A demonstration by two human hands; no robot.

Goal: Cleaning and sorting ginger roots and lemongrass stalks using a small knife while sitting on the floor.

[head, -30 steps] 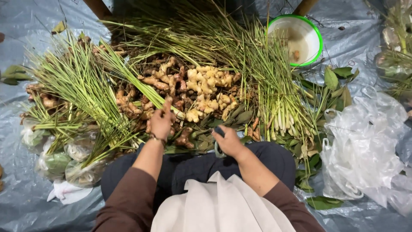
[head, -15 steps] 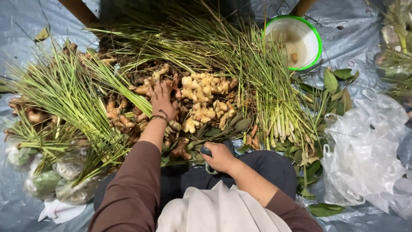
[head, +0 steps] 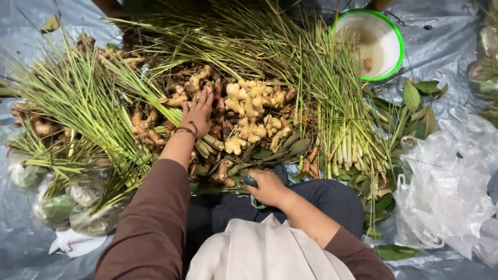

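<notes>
We seem to be at a produce seller's ground spot: a grey plastic tarp (head: 31, 249) carries heaped ginger (head: 254, 111), lemongrass bundles (head: 337, 119), loose green leaves (head: 417, 101) and clear plastic bags (head: 448, 192).

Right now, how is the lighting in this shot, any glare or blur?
Head view: even, soft light, mostly sharp; glare on the grey plastic sheet and clear plastic bags; left hand on the roots, slightly soft; corners fall dimmer.

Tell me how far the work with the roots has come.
Done: lemongrass lies bundled beside the pile. In hand: the left hand rests on the brown roots; the right hand closes its grip on a dark object. Left: pale ginger lies loose.
</notes>
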